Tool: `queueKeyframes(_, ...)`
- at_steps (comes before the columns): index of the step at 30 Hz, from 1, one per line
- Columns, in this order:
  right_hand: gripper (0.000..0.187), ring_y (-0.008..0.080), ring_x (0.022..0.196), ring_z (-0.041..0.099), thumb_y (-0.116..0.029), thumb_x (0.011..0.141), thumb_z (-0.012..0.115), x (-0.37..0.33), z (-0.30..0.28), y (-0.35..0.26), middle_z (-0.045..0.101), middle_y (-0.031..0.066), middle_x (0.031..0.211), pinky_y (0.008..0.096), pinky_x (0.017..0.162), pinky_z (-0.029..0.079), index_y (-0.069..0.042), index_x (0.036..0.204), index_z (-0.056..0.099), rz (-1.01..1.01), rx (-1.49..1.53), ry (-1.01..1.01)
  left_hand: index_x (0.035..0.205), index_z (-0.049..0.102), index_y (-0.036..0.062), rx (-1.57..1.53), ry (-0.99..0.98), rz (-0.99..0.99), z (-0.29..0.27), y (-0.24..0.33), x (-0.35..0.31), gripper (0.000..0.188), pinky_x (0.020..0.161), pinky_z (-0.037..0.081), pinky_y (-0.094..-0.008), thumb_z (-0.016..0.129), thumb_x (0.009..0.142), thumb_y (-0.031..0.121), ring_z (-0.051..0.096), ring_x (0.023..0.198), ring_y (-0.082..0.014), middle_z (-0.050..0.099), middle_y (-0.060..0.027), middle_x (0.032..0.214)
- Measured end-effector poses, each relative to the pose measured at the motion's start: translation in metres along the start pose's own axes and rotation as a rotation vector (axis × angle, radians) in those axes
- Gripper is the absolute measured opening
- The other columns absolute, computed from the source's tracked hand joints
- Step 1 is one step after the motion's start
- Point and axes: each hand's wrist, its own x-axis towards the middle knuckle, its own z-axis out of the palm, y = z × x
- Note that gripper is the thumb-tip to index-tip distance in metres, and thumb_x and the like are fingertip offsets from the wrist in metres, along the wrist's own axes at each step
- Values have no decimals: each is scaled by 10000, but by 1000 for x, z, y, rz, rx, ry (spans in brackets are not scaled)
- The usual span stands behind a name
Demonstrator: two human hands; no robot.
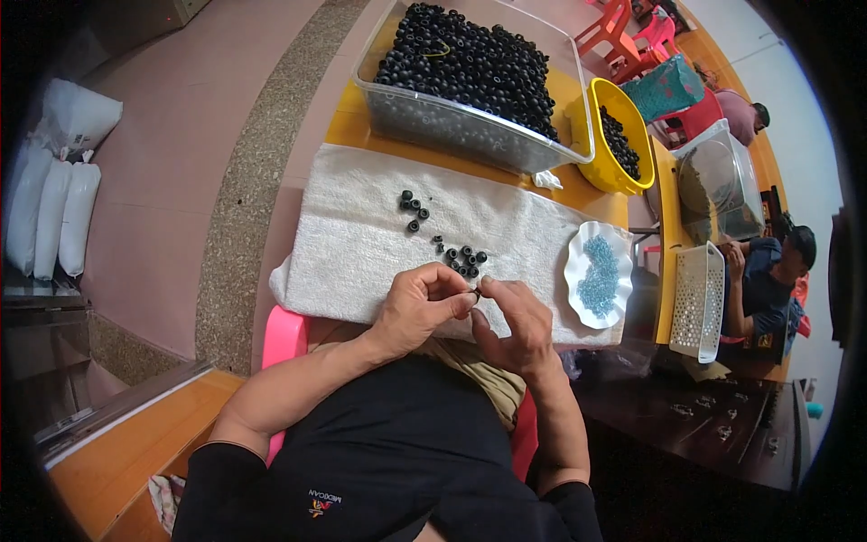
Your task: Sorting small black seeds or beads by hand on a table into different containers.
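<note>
My left hand pinches a small dark round part between thumb and forefinger, above the near edge of the white towel. My right hand meets it there, fingers curled, fingertips at the same part; they hide most of it. Just beyond my fingertips sits a cluster of small black hollow round parts. Farther left on the towel lies another small group of black parts. To the right, a white scalloped plate holds small clear-blue beads.
A clear plastic bin full of black parts stands behind the towel. Beside it is a yellow basin with more. At right are a white perforated basket and a seated person. White sacks stand far left.
</note>
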Motion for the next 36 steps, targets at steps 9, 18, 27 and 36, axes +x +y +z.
queueKeyframes(9, 581, 315, 765, 681, 37, 661, 811, -4, 10, 4, 683, 170, 914, 358, 648, 553, 22, 1179, 549, -70, -91, 77, 972, 627, 9, -18, -2, 12, 1, 3, 0, 120, 758, 533, -235, 705, 882, 29, 639, 821, -95, 665, -41, 891)
queueKeyframes(18, 586, 313, 765, 697, 25, 650, 826, -9, 13, 9, 688, 165, 884, 359, 645, 566, 34, 1159, 535, -66, -88, 195, 1029, 640, -10, -37, -55, -85, 2, 4, 0, 172, 766, 566, -262, 622, 967, 150, 679, 829, -124, 702, -78, 906)
queueKeyframes(27, 540, 287, 754, 702, 25, 658, 817, -9, 12, 6, 691, 155, 880, 342, 650, 572, 34, 1129, 554, -50, -71, 156, 1014, 665, -32, -93, -124, -157, 1, 5, -2, 243, 768, 577, -276, 581, 994, 195, 684, 836, -135, 707, -90, 921)
queueKeyframes(36, 438, 259, 705, 692, 12, 683, 803, -6, 9, -2, 687, 142, 859, 321, 613, 559, 28, 1068, 594, -44, -73, 74, 987, 664, -28, -151, -112, -166, 2, 6, -5, 215, 746, 578, -279, 590, 986, 174, 686, 816, -142, 705, -99, 909)
